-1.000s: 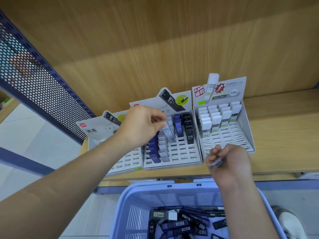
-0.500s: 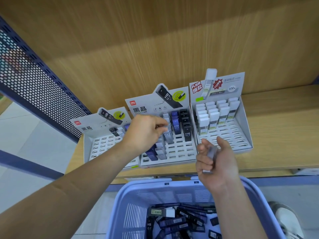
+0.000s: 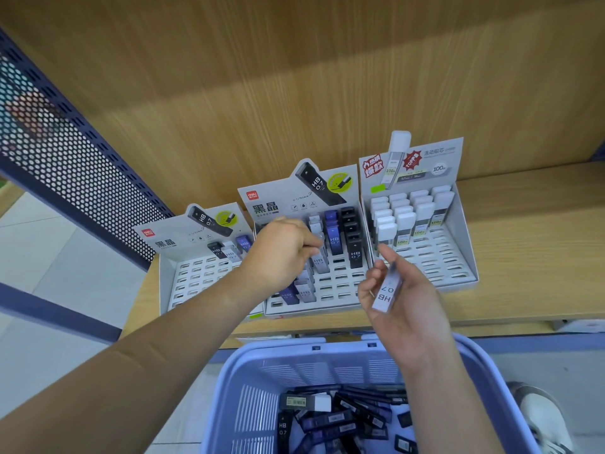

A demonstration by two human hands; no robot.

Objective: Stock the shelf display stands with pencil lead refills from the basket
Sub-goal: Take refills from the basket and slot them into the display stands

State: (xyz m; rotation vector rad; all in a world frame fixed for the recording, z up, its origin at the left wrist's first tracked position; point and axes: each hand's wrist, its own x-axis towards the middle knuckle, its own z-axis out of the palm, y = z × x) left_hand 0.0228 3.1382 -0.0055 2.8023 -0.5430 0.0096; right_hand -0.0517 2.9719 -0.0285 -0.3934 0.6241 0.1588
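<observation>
Your right hand [image 3: 404,306] has rolled palm-up since a second ago and now pinches a grey refill [image 3: 388,290], HB 0.7 label showing, just before the middle stand [image 3: 327,191]. Your left hand [image 3: 284,250] stays curled at that stand's grey row [image 3: 319,260]; whether it grips one, I cannot tell. That row likely takes this refill; many more wait in the basket [image 3: 262,362].

l hand [image 3: 281,253] at mid stand [image 3: 340,286] | r hand [image 3: 407,311] holds refill [image 3: 388,291] | basket [image 3: 327,353] below
</observation>
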